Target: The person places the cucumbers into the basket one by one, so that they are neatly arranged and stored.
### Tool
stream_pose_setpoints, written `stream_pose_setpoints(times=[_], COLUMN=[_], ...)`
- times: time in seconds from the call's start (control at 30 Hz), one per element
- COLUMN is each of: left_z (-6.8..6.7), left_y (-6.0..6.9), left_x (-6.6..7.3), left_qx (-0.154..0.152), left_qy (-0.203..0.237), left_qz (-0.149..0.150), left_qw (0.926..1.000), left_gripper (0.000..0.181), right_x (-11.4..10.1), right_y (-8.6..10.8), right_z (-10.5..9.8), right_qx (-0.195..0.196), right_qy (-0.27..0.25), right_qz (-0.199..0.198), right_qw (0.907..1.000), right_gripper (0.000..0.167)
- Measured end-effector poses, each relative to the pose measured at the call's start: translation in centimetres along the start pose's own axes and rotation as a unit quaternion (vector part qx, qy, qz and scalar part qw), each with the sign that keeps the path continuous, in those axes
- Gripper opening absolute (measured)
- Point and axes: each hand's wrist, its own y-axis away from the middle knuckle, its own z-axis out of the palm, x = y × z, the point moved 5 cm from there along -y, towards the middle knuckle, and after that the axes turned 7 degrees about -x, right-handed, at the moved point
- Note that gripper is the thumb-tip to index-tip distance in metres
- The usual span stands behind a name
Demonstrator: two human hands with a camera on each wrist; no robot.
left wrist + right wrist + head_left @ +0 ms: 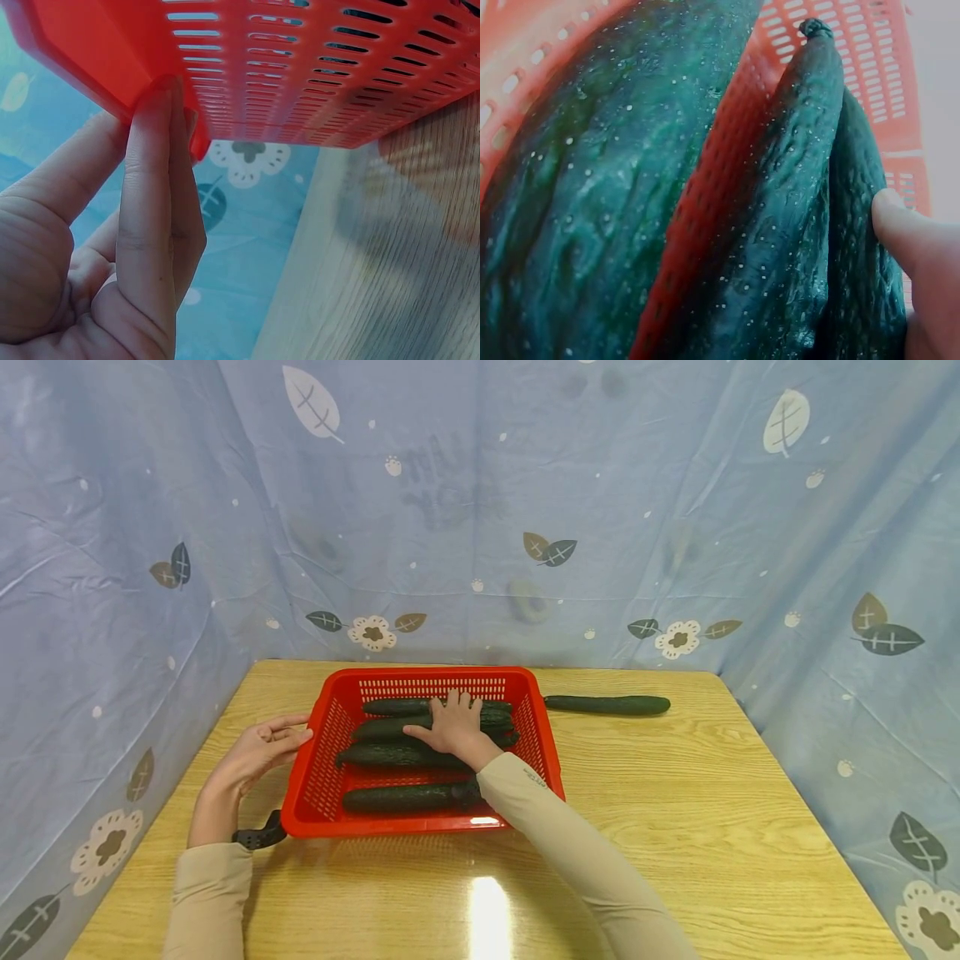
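Observation:
A red plastic basket [420,673] with slotted walls holds several dark green cucumbers lying lengthwise. At its left end, my left hand [255,756] pinches the rim; the left wrist view shows the fingertips [154,112] against the rim's underside. My right hand [455,725] rests on the cucumbers toward the back, fingers spread. In the right wrist view its thumb [904,225] touches the side of a cucumber [859,247], while the other fingers are out of sight. One cucumber [405,797] lies apart along the basket's front wall, partly hidden by the right forearm.
Another cucumber [615,704] lies on the wooden table [697,810], just right of the basket. A black wrist strap [261,833] shows beside the left wrist. Blue patterned curtain [465,510] surrounds the table's back and sides.

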Motion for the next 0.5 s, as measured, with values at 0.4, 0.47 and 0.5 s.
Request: stream_pose_setpoints(times=[0.4,0.47,0.5], left_z=[0.14,0.14,0.14], left_y=[-0.01,0.0,0.01], left_x=[0.15,0.15,0.14], left_qx=[-0.003,-0.003,-0.003], left_qy=[0.021,0.019,0.019], left_qz=[0.002,0.003,0.003], left_qw=[0.9998,0.9998,0.9998], left_gripper=[0.06,0.06,0.06], right_x=[-0.09,-0.1,-0.09], right_y=[0.44,0.48,0.5], right_z=[0.03,0.01,-0.01], right_qx=[0.007,0.006,0.006], right_qy=[0.025,0.023,0.022], right_qz=[-0.001,-0.004,-0.005], right_qw=[0.9997,0.9997,0.9997], right_gripper=[0.054,0.049,0.047])
